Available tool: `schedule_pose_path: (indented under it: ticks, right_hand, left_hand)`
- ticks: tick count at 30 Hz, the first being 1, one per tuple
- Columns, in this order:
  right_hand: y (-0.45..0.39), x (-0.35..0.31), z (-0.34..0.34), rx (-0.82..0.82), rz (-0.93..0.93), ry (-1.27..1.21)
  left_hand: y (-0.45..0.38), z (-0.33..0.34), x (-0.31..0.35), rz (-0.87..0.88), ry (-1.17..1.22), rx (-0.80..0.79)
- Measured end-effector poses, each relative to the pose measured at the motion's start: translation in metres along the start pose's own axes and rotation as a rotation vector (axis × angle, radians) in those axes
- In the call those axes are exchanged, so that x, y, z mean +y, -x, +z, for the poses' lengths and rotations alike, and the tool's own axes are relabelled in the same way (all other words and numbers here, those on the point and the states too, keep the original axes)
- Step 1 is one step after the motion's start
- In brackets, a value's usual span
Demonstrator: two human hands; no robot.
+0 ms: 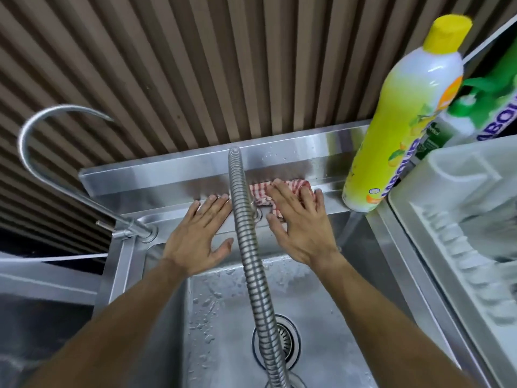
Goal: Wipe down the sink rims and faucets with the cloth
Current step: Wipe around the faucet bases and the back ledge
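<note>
A red-and-white striped cloth lies on the back rim of a steel sink, right of the ribbed flexible faucet hose. My right hand presses flat on the cloth, fingers spread over it. My left hand rests flat and empty on the rim just left of the hose. A curved gooseneck faucet rises from the sink's back left corner. The wet basin and its drain lie below my forearms.
A tall yellow dish-soap bottle stands on the rim at the right, close to the cloth. Behind it are green-labelled bottles. A white dish rack fills the right side. A ribbed brown wall backs the sink.
</note>
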State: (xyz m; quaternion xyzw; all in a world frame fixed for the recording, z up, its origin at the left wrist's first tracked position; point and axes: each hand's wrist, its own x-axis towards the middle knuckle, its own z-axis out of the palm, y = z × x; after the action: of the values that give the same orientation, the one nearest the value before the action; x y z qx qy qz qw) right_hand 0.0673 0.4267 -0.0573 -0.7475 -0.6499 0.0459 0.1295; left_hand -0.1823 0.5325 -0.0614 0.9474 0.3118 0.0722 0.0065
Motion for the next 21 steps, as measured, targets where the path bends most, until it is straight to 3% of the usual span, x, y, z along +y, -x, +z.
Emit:
schedule_pose_path:
  ticks: [4,6,8,11,13,15,17,19,21]
  right_hand:
    - [0.007,-0.003,0.014,0.173,0.169,0.014]
    - [0.012,-0.001,0.012,0.249,0.347,0.058]
    - [0.010,-0.011,0.009,0.258,0.438,0.061]
    - [0.002,-0.044,0.020,0.080,0.185,0.070]
    - [0.002,-0.045,0.022,0.055,0.038,0.049]
    - [0.007,-0.030,0.016,0.114,0.035,0.022]
    - [0.011,-0.017,0.010,0.247,0.188,-0.022]
    - [0.005,-0.012,-0.002,0.411,0.523,-0.407]
    - [-0.012,-0.022,-0.024,0.515,0.818,-1.104]
  left_hand:
    - [0.000,0.001,0.002,-0.040,0.002,-0.054]
    - [0.001,-0.001,0.001,-0.048,-0.024,-0.093]
    - [0.001,-0.004,0.002,-0.050,-0.025,-0.103]
    - [0.000,-0.004,0.005,-0.048,0.003,-0.079]
    - [0.000,-0.005,0.004,-0.053,0.003,-0.075]
    - [0.001,-0.005,0.005,-0.053,-0.006,-0.068]
    - [0.001,-0.005,0.004,-0.041,-0.010,-0.057]
    - [0.002,-0.005,0.004,-0.027,-0.019,-0.052]
    - [0.002,-0.005,0.005,-0.027,-0.034,-0.043]
